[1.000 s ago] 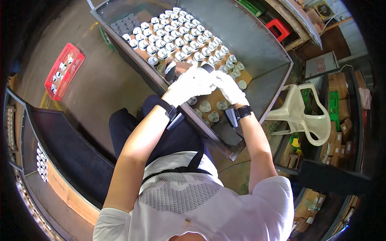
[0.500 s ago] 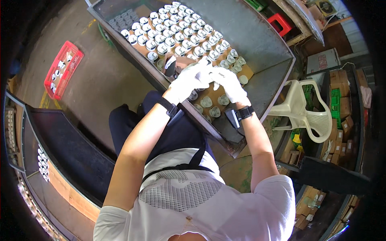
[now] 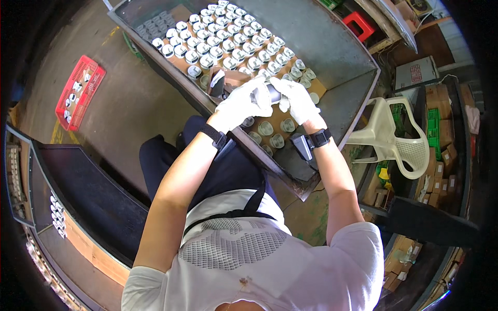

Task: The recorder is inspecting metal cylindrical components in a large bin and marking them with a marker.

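Both my hands wear white gloves and meet over the near part of a grey metal-walled bench (image 3: 332, 46). Between them is a grey, rounded metal part that looks like a piston (image 3: 274, 94). My left hand (image 3: 244, 105) is closed around its left side, and my right hand (image 3: 297, 101) has its fingers on its right side. Glove fingers hide much of the part. Several similar silver pistons (image 3: 228, 46) stand in rows on brown cardboard beyond my hands. More of them (image 3: 265, 128) stand just below my hands. A small open cardboard box (image 3: 236, 78) sits by my left hand.
A red crate (image 3: 80, 96) with several parts is on the floor at far left. To the right stand a cream plastic chair (image 3: 381, 127) and shelves with cardboard boxes (image 3: 438, 98). A dark bench (image 3: 93, 192) lies at left, and a red stool (image 3: 359, 27) stands beyond the bench.
My hands have drawn slightly apart, and the right has shifted a little to the right. The grey part between them now shows more plainly.
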Action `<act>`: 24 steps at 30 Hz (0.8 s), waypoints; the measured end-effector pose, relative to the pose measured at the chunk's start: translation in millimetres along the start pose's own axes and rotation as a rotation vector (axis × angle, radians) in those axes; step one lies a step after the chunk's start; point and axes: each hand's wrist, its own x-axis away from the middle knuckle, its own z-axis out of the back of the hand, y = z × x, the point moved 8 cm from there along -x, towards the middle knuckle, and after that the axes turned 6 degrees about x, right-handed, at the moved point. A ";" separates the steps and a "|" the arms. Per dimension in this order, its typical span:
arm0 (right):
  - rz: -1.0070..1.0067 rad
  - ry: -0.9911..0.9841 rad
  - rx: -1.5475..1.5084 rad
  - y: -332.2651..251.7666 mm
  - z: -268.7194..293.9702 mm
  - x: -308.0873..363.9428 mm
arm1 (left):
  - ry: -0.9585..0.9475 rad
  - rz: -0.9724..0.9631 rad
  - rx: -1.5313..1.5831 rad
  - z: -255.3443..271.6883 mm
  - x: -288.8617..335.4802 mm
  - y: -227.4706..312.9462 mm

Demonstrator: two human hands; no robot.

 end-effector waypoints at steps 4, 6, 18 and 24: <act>0.053 0.050 0.003 -7.6 3.5 -1.4 | 0.021 0.007 0.122 0.3 0.4 2.7; 0.083 0.104 0.071 -14.5 15.4 1.5 | 0.096 -0.118 -0.082 4.5 1.9 14.0; 0.158 0.143 0.175 -7.0 38.4 5.6 | 0.167 -0.125 0.331 13.9 5.5 1.2; 0.012 0.079 0.086 1.3 25.0 10.5 | 0.162 -0.162 0.077 15.3 -1.5 10.1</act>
